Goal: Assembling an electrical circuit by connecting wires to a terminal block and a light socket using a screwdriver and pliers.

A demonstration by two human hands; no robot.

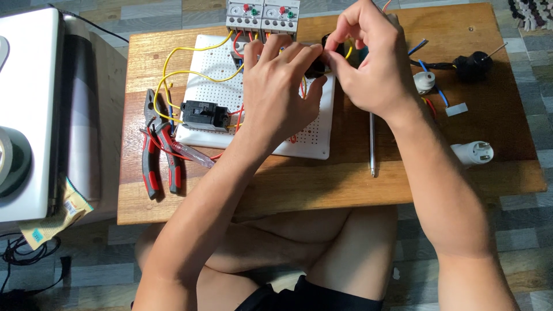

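Wooden bench (322,184) carries a white perforated board (314,135) with yellow wires (173,75), a black breaker (204,114) and two grey relay units (262,14) at its far edge; left hand (276,92) and right hand (368,63) meet over the board, both grips pinched shut on a small black component (317,68), mostly hidden by fingers; red-handled pliers (155,150) left of the board; metal rod (372,144) just right of it; white plug (473,153), black plug (472,65), white socket piece (424,82) further right; grey appliance (29,115) cut off at left.
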